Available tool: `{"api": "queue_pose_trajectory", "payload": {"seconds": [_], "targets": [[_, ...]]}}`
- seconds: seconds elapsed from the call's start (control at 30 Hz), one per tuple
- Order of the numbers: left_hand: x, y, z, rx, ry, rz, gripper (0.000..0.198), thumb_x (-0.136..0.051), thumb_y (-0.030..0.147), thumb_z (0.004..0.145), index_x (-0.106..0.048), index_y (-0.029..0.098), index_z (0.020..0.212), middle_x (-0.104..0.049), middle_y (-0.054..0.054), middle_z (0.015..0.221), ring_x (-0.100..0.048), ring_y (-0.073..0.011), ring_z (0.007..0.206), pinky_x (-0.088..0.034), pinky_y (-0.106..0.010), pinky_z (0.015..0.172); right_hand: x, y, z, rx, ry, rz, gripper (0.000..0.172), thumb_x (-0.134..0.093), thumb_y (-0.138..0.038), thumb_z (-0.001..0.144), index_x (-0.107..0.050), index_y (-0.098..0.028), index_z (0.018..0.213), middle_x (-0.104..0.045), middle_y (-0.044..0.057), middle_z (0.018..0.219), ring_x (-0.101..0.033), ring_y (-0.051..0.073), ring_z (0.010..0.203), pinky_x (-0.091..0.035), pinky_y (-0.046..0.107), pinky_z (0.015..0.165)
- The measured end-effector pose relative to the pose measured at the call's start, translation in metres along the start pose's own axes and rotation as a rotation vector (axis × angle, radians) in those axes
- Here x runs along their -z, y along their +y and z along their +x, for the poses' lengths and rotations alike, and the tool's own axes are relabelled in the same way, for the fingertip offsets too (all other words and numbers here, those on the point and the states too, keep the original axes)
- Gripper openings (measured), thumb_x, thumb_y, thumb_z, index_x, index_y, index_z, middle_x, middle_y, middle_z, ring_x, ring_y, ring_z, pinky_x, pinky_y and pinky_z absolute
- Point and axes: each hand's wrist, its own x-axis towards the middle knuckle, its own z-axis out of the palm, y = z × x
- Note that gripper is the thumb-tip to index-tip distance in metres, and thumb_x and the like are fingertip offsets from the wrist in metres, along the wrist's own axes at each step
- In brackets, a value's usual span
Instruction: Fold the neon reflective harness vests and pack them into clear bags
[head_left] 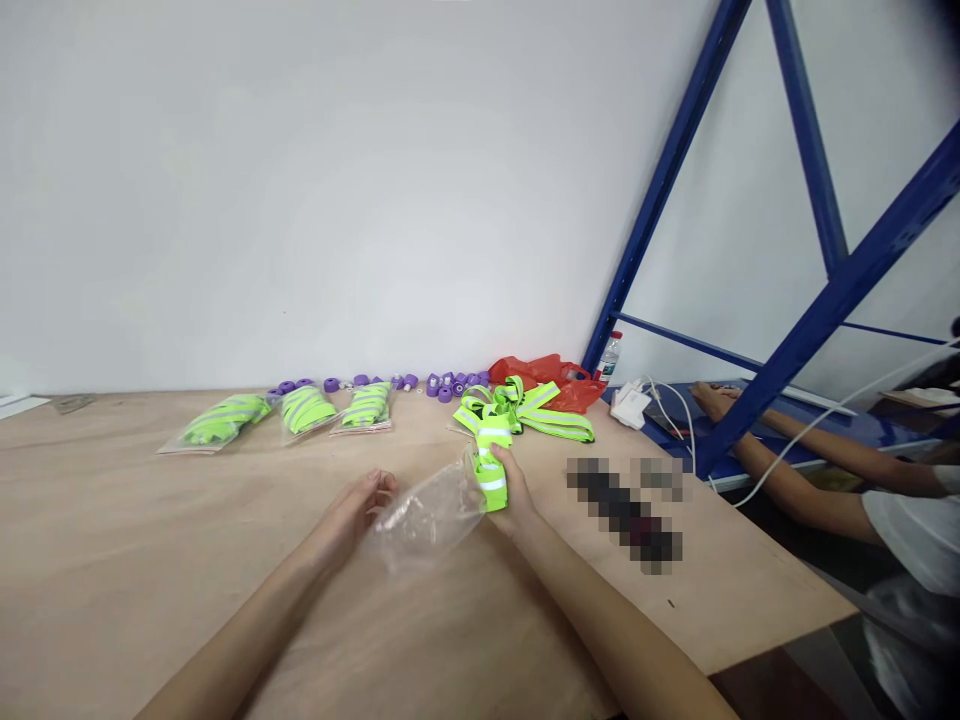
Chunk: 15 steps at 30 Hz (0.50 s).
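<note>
Both forearms reach in from the bottom edge and angle toward each other over the wooden table [112, 550]. The right hand [516, 492] is closed around a folded neon-green reflective strap [493, 482], its thumb laid over the near face and the fingers wrapped behind, so that the strap stands roughly upright in the grip. The left hand [366, 505] is half curled, with the thumb side up and the fingers bent inward toward the other hand. Between the two lies a clear plastic bag [431, 518], its right end against the strap and its left end by the left fingers; the see-through film is blurred there, so I cannot tell whether those fingers pinch it or only sit beside it.

Beyond the right hand lie more loose reflective straps [559, 425], in front of a red plastic bag [536, 371]. Farther left, three bagged straps [307, 408] lie in a row, with small purple caps [445, 393] scattered along the wall behind. On the right, past the blue metal frame [787, 365], a co-worker's forearms [780, 480] rest over a blue surface.
</note>
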Motion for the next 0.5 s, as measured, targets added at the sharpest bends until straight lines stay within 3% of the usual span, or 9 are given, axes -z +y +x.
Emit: {"api": "queue_pose_trajectory", "payload": {"seconds": [0.07, 0.17, 0.3, 0.4, 0.5], "targets": [[0.003, 0.006, -0.001, 0.054, -0.043, -0.087, 0.053, -0.070, 0.068, 0.076, -0.062, 0.018, 0.092, -0.069, -0.007, 0.106, -0.066, -0.0204, 0.089, -0.052, -0.030, 0.074, -0.002, -0.005, -0.005, -0.144, -0.074, 0.060, 0.034, -0.074, -0.049, 0.067, -0.064, -0.020, 0.080, -0.066, -0.001, 0.065, -0.058, 0.014, 0.049, -0.044, 0.022, 0.041], [-0.002, 0.012, -0.009, 0.231, -0.288, -0.203, 0.065, -0.065, 0.071, 0.079, -0.059, 0.020, 0.118, -0.063, -0.015, 0.130, -0.066, -0.0280, 0.107, -0.048, -0.043, 0.096, -0.006, -0.006, -0.013, -0.167, -0.182, 0.086, 0.035, -0.074, -0.051, 0.066, -0.064, -0.020, 0.079, -0.064, -0.001, 0.066, -0.058, 0.014, 0.053, -0.047, 0.023, 0.047], [-0.022, 0.004, -0.024, 0.357, -0.526, -0.231, 0.081, -0.061, 0.077, 0.077, -0.054, 0.020, 0.134, -0.066, -0.015, 0.126, -0.064, -0.0290, 0.114, -0.045, -0.042, 0.102, -0.014, 0.008, -0.022, -0.102, -0.168, 0.004, 0.037, -0.076, -0.052, 0.067, -0.061, -0.020, 0.079, -0.061, -0.002, 0.064, -0.058, 0.014, 0.056, -0.048, 0.024, 0.052], [-0.032, -0.006, -0.031, 0.431, -0.529, -0.203, 0.082, -0.065, 0.081, 0.069, -0.066, 0.019, 0.122, -0.070, -0.012, 0.119, -0.061, -0.0297, 0.119, -0.044, -0.037, 0.103, -0.020, 0.019, -0.027, -0.053, -0.089, -0.065, 0.037, -0.079, -0.046, 0.064, -0.059, -0.021, 0.084, -0.061, -0.005, 0.065, -0.056, 0.012, 0.053, -0.047, 0.023, 0.051], [-0.038, -0.008, -0.035, 0.473, -0.517, -0.159, 0.083, -0.068, 0.084, 0.061, -0.070, 0.019, 0.113, -0.073, -0.011, 0.108, -0.064, -0.0299, 0.110, -0.048, -0.037, 0.097, -0.025, 0.021, -0.033, -0.036, -0.174, -0.146, 0.037, -0.080, -0.039, 0.065, -0.060, -0.022, 0.092, -0.064, -0.004, 0.071, -0.060, 0.014, 0.058, -0.049, 0.024, 0.055]]}}
